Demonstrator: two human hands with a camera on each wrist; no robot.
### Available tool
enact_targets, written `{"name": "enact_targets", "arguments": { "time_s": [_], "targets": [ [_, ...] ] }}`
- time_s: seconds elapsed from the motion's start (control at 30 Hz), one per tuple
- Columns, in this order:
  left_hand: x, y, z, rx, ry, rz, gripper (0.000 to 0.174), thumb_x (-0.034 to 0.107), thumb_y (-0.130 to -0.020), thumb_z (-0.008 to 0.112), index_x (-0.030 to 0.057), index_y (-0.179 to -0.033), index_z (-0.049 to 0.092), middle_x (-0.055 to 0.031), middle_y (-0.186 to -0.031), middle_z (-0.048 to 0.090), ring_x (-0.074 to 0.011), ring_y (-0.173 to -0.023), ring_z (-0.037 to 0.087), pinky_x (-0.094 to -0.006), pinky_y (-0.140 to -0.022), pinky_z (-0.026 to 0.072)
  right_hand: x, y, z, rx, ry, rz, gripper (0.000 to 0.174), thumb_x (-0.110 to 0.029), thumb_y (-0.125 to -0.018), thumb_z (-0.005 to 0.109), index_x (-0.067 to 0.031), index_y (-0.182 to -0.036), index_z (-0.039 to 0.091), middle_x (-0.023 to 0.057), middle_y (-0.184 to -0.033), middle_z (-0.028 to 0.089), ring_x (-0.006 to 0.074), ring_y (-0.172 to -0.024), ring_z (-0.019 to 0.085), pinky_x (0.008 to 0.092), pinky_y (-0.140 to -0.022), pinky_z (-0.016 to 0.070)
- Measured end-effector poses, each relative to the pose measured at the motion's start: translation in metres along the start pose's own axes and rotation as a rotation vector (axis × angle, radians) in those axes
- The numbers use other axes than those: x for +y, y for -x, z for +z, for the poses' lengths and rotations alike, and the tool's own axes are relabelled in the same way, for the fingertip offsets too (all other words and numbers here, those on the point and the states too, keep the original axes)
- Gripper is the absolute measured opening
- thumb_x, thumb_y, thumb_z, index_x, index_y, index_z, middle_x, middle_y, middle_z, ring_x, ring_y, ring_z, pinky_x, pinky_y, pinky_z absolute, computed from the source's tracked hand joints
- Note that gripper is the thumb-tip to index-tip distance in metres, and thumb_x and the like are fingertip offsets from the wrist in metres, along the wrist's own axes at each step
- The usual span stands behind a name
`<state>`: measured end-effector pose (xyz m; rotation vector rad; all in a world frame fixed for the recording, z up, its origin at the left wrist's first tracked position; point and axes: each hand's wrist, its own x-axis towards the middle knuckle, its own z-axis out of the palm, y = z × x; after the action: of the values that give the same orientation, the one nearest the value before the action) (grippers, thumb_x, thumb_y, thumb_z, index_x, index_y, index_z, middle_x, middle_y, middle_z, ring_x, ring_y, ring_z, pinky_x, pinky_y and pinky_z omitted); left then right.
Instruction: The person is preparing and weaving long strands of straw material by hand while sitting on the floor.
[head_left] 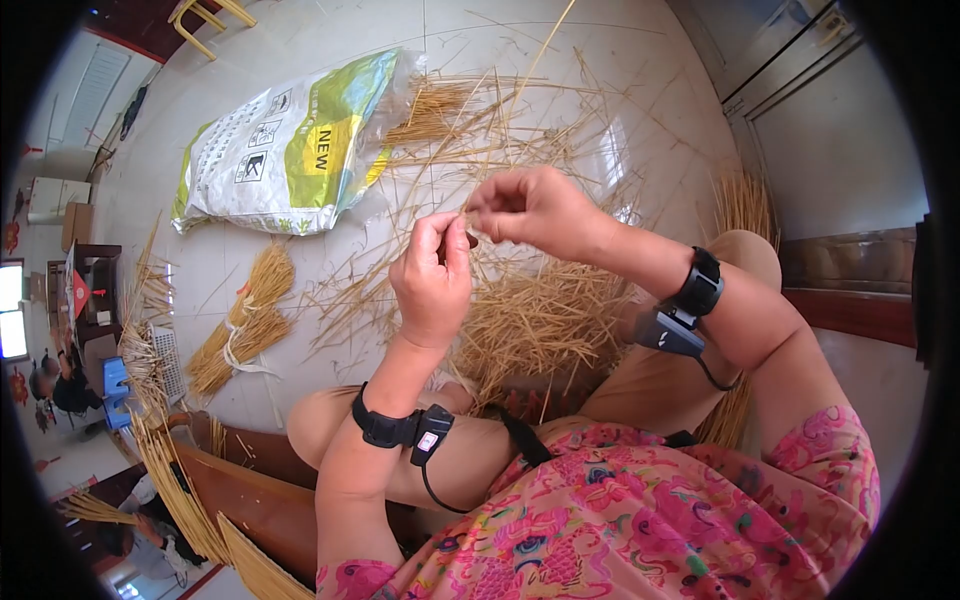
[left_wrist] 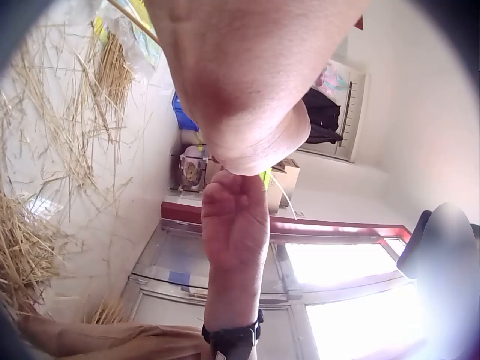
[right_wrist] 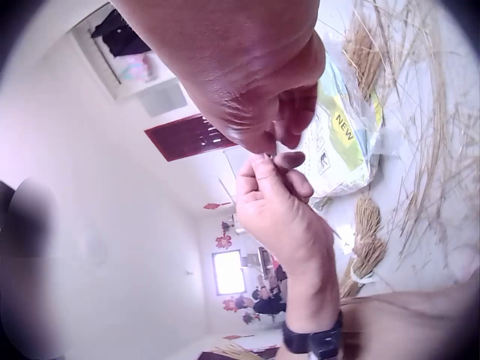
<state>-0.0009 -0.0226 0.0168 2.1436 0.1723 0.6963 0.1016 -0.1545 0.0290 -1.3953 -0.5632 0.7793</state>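
Note:
Both hands are raised in front of the chest, fingertips meeting. My left hand [head_left: 432, 272] curls its fingers and pinches a thin straw stalk [head_left: 520, 88] near its lower end. My right hand [head_left: 530, 208] pinches the same stalk just beside it; the stalk runs up and away toward the top of the head view. In the right wrist view the left hand [right_wrist: 279, 202] meets the right fingertips [right_wrist: 264, 141]. In the left wrist view the right hand [left_wrist: 234, 217] shows beyond the left palm [left_wrist: 240, 82]. A loose straw pile [head_left: 540, 320] lies on the floor under the hands.
A white, green and yellow sack [head_left: 290, 145] lies on the tiled floor with straw spilling from its mouth. A tied straw bundle [head_left: 245, 320] lies at left. More straw leans at the right wall [head_left: 745, 205]. People sit at far left [head_left: 60, 385].

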Motion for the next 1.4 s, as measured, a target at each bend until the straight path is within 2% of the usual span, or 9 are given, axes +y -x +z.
{"name": "enact_targets", "arguments": {
  "time_s": [0.1,0.2,0.43,0.93,1.03,1.1,1.2,1.3,1.4],
  "targets": [
    [0.001,0.001,0.002,-0.006,0.035,-0.028,0.004,0.004,-0.088,0.057,0.0024,-0.090,0.055,-0.0097,-0.071,0.065,-0.0178,-0.061,0.065,-0.0280,-0.053,0.0498,-0.011,0.000,0.000,0.066,-0.050,-0.014,0.013,-0.011,-0.085,0.062,0.0022,-0.087,0.063,0.0027,-0.073,0.064,0.0064,-0.065,0.058,0.0202,-0.056,0.0457],
    [0.002,0.001,0.004,-0.009,0.058,-0.041,0.003,0.004,-0.088,0.057,0.0023,-0.089,0.054,-0.0098,-0.072,0.065,-0.0179,-0.061,0.066,-0.0283,-0.052,0.0499,-0.010,0.001,0.003,0.066,-0.112,-0.015,0.015,-0.013,-0.086,0.063,0.0019,-0.085,0.064,0.0024,-0.070,0.063,0.0052,-0.063,0.057,0.0199,-0.055,0.0453],
    [0.005,0.000,0.001,-0.051,0.044,-0.064,0.003,0.004,-0.088,0.056,0.0025,-0.089,0.054,-0.0099,-0.071,0.065,-0.0190,-0.062,0.067,-0.0289,-0.052,0.0499,-0.005,0.000,0.002,0.058,-0.120,-0.027,0.011,-0.010,-0.087,0.059,0.0005,-0.086,0.061,0.0044,-0.076,0.063,0.0077,-0.064,0.058,0.0213,-0.056,0.0466],
    [-0.007,0.002,0.005,0.038,-0.174,0.167,0.007,0.005,-0.084,0.061,0.0059,-0.087,0.055,-0.0096,-0.064,0.061,-0.0255,-0.052,0.060,-0.0342,-0.046,0.0449,-0.005,0.003,0.008,0.137,-0.100,-0.045,0.015,-0.012,-0.086,0.057,0.0027,-0.085,0.061,0.0044,-0.072,0.063,0.0089,-0.064,0.062,0.0211,-0.055,0.0477],
    [-0.004,0.003,0.003,0.007,-0.184,0.122,0.004,0.003,-0.087,0.059,0.0029,-0.088,0.055,-0.0102,-0.068,0.065,-0.0204,-0.060,0.066,-0.0286,-0.052,0.0488,-0.004,0.003,0.008,0.135,-0.103,-0.051,0.015,-0.011,-0.087,0.056,0.0029,-0.086,0.061,0.0044,-0.072,0.063,0.0090,-0.065,0.062,0.0212,-0.056,0.0479],
    [-0.003,0.002,0.003,0.011,-0.175,0.116,0.004,0.004,-0.087,0.059,0.0028,-0.088,0.055,-0.0102,-0.068,0.065,-0.0205,-0.060,0.066,-0.0287,-0.052,0.0489,-0.004,0.003,0.008,0.127,-0.101,-0.065,0.015,-0.011,-0.087,0.056,0.0027,-0.087,0.061,0.0043,-0.072,0.063,0.0089,-0.065,0.062,0.0213,-0.056,0.0480],
    [-0.002,0.002,0.003,0.012,-0.166,0.103,0.004,0.004,-0.087,0.059,0.0027,-0.088,0.055,-0.0101,-0.068,0.065,-0.0206,-0.060,0.066,-0.0288,-0.052,0.0490,-0.005,0.004,0.009,0.118,-0.117,-0.045,0.015,-0.011,-0.090,0.056,0.0025,-0.089,0.061,0.0035,-0.076,0.061,0.0077,-0.065,0.055,0.0222,-0.061,0.0478],
    [-0.002,0.002,0.003,0.007,-0.158,0.102,0.004,0.004,-0.087,0.058,0.0026,-0.088,0.055,-0.0101,-0.068,0.065,-0.0207,-0.061,0.066,-0.0289,-0.053,0.0491,-0.005,0.005,0.008,0.118,-0.118,-0.037,0.014,-0.011,-0.090,0.055,0.0017,-0.090,0.061,0.0039,-0.076,0.060,0.0079,-0.065,0.055,0.0222,-0.061,0.0478],
    [-0.002,0.002,0.002,0.001,-0.171,0.115,0.004,0.004,-0.087,0.058,0.0026,-0.088,0.055,-0.0100,-0.069,0.065,-0.0208,-0.061,0.066,-0.0290,-0.053,0.0493,-0.001,0.003,0.008,0.126,-0.173,-0.090,0.012,-0.009,-0.086,0.055,0.0006,-0.086,0.062,0.0027,-0.072,0.062,0.0079,-0.065,0.060,0.0212,-0.057,0.0481]
  ]
}}
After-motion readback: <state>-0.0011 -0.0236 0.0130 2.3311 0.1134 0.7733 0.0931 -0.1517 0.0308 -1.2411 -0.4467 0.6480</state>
